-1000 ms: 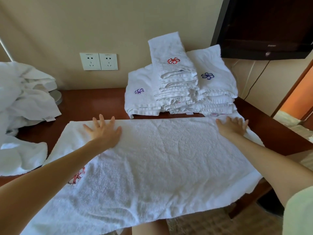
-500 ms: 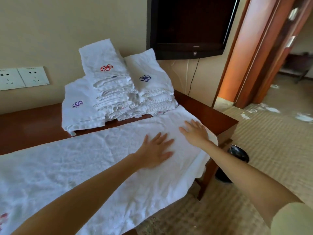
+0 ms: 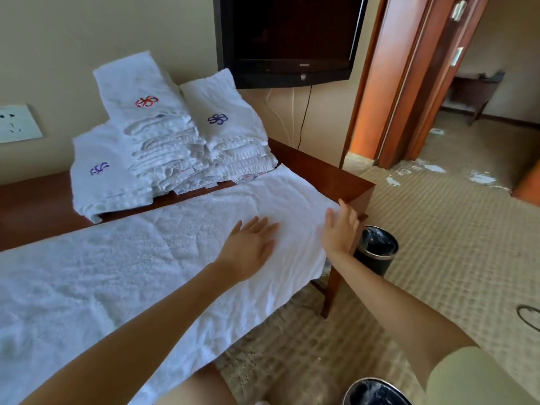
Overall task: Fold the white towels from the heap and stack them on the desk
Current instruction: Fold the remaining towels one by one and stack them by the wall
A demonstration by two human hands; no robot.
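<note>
- Current piece: one white terry towel (image 3: 146,273) lies spread full length along the front of the reddish-brown wooden desk (image 3: 344,182). Its near edge hangs over the front, and its right end reaches the desk corner.
- Left hand (image 3: 248,247): palm down on the towel near its right end. Grip is apart, fingers straight, nothing clasped.
- Right hand (image 3: 340,229): at the towel's right end, by the desk corner. Grip is apart, fingers straight and lifted. I can't tell if the thumb is hooked under the hem.
- My read on the step: smoothing done or nearly done, and no fold made in this towel yet.
- Done so far, three stacks of folded white towels at the back of the desk:
  - Left low stack (image 3: 108,176), blue-purple logo on top.
  - Middle tall stack (image 3: 152,121), red logo on top.
  - Right stack (image 3: 230,127), blue logo on top.
- The stacks lean on each other. The layers are too blurred for a towel count, but there are clearly many.
- Left to do: fold this towel and stack it. The heap is out of view, so the remaining count is unknown.
- Count: 1 flat towel, 3 stacks, 2 hands.
- Also in shot: 1 black cylindrical bin (image 3: 377,249) beside the desk leg, 1 black wall-mounted TV (image 3: 292,39) and 1 white wall socket (image 3: 17,124).
</note>
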